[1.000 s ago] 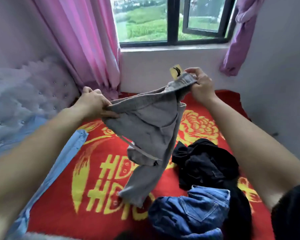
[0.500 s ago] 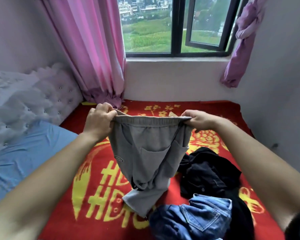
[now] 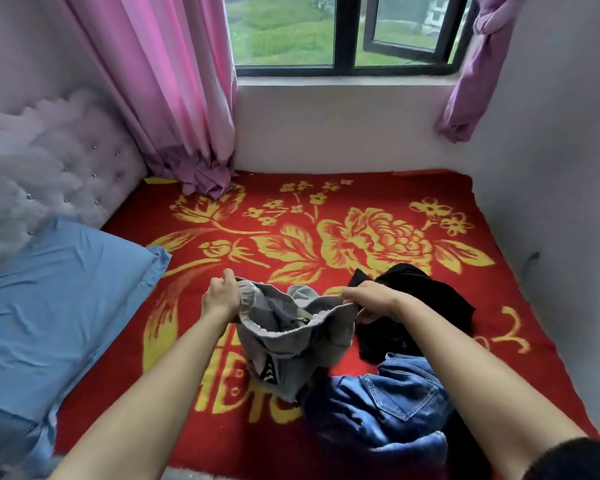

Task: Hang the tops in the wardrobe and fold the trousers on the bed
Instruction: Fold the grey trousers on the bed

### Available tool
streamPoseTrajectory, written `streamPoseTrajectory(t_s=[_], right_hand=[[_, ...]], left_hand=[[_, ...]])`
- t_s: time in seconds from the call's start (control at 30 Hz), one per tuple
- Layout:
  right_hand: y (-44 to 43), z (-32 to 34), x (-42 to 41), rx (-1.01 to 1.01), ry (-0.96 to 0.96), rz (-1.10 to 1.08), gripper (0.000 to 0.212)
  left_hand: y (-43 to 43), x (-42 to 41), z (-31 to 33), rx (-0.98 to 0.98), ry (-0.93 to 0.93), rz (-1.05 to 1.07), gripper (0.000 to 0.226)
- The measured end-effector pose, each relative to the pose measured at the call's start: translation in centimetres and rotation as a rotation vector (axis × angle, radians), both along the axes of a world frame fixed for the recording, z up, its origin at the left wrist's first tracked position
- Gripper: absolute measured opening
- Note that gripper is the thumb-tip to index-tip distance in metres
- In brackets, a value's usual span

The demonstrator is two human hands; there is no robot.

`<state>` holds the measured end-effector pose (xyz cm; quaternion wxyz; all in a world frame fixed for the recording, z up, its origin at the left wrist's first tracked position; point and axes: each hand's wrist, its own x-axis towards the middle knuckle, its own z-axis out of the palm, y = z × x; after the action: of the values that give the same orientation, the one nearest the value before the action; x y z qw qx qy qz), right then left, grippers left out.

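The only lettering you can make out is a row of yellow block letters (image 3: 232, 389) woven into the red blanket (image 3: 378, 188), toward 6 o'clock. The grey trousers (image 3: 291, 344) cover part of it, and what shows reads roughly "IDI". A black-and-white patch (image 3: 268, 370) on the trousers is too small to read. The yellow strokes (image 3: 510, 327) at 3 o'clock are illegible.

The fingers of my left hand (image 3: 220, 299) curl out of sight into the waistband of the grey trousers (image 3: 291, 341). The legs bunch below my grip, so I cannot tell how they lie, and the label inside is too small to read. My right hand (image 3: 371, 301) covers part of the black garment (image 3: 420, 296) just behind it, and that forearm hides one side of the jeans (image 3: 388, 403).
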<state>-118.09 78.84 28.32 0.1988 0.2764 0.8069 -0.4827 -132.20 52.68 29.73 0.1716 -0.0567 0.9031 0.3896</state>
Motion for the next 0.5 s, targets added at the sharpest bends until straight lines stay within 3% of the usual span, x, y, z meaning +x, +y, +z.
streamPoseTrajectory(t_s=[0.1, 0.27, 0.37, 0.5], right_hand=[[-0.1, -0.9, -0.4, 0.171, 0.016, 0.057, 0.045], [-1.5, 0.5, -1.5, 0.324, -0.005, 0.062, 0.036], [-2.1, 1.6, -1.6, 0.377, -0.121, 0.161, 0.013], [-0.4, 3.1, -0.9, 0.699, -0.08, 0.103, 0.014]], left_hand=[[0.1, 0.8, 0.1, 0.031, 0.035, 0.021, 0.072], [0.6, 0.2, 0.2, -0.041, 0.185, -0.199, 0.06], [0.4, -0.3, 0.7, -0.175, 0.35, -0.397, 0.063], [-1.1, -2.7, 2.4, -0.435, 0.626, -0.624, 0.075]])
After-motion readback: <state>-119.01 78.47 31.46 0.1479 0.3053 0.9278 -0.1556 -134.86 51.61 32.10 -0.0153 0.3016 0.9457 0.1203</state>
